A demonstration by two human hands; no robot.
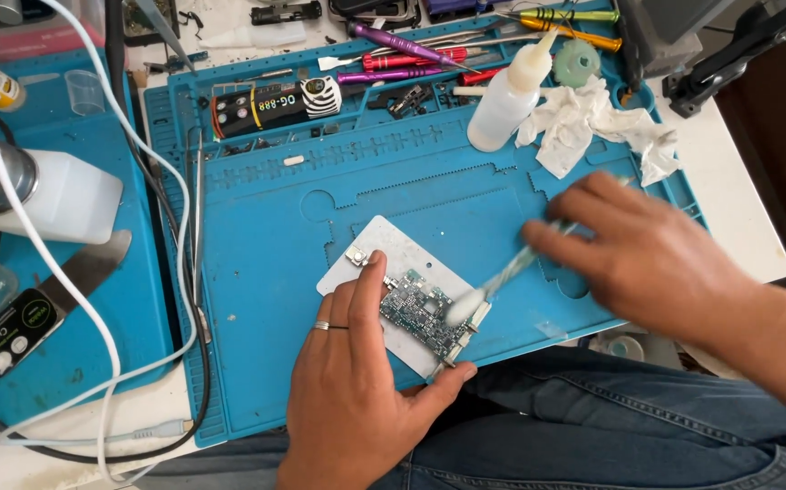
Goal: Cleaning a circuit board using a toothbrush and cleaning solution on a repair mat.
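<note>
A small green circuit board lies clamped on a white metal holder plate on the blue work mat. My left hand, a ring on one finger, steadies the plate, with the index finger on its left side and the thumb at its lower corner. My right hand grips a brush with a translucent handle, blurred by motion. Its pale tip rests on the board's right part.
A white squeeze bottle and crumpled tissue sit at the mat's upper right. Screwdrivers and small parts fill the mat's top trays. White and black cables run down the left. A white container stands at far left.
</note>
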